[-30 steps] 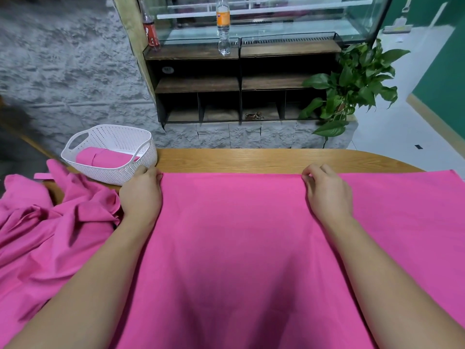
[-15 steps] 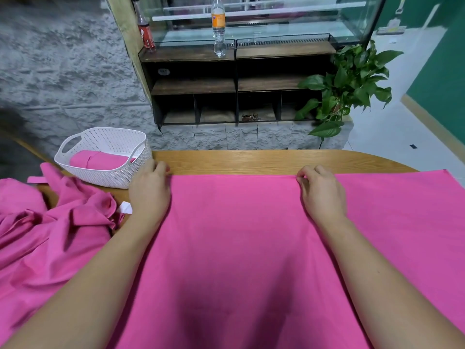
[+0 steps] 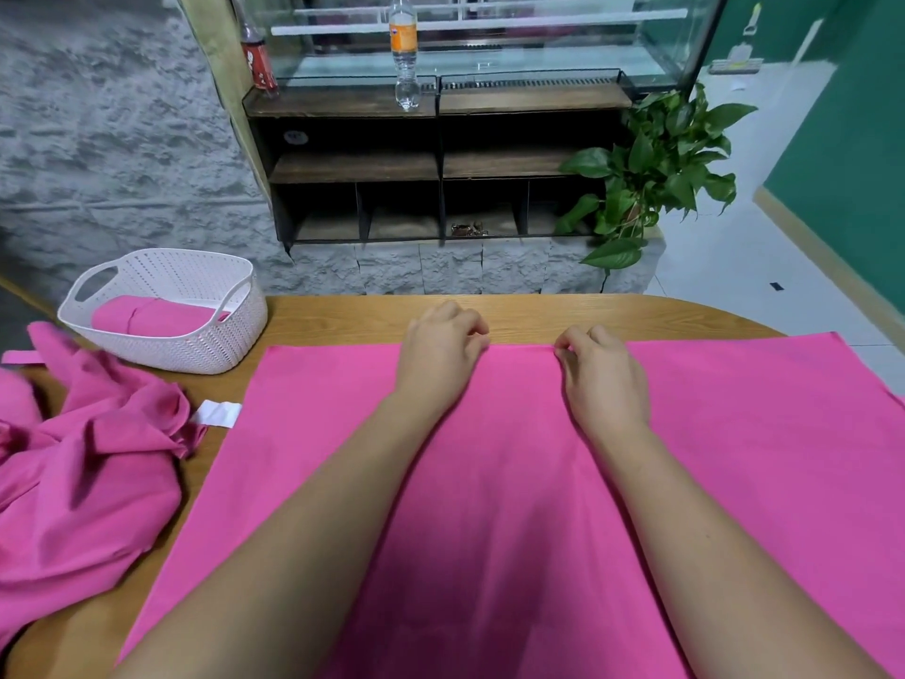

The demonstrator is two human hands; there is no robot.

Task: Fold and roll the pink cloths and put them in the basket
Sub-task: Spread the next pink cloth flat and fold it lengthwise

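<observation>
Left of your left hand [image 3: 440,360] sit the heap of cloths [image 3: 88,482] and the basket [image 3: 235,335]. Its fingers curl at the far hem of the spread cloth [image 3: 489,507]; can't tell if it grips. Your right hand [image 3: 602,384], just beside, pinches that hem. Pull both evenly toward you, edges matched, no wrinkles.

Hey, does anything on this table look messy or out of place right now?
Only the crumpled pink cloth at the left end of the table: it lies bunched and spills over the edge, with a white tag poking out. The flat pink cloth lies smooth, and the basket sits upright.
</observation>
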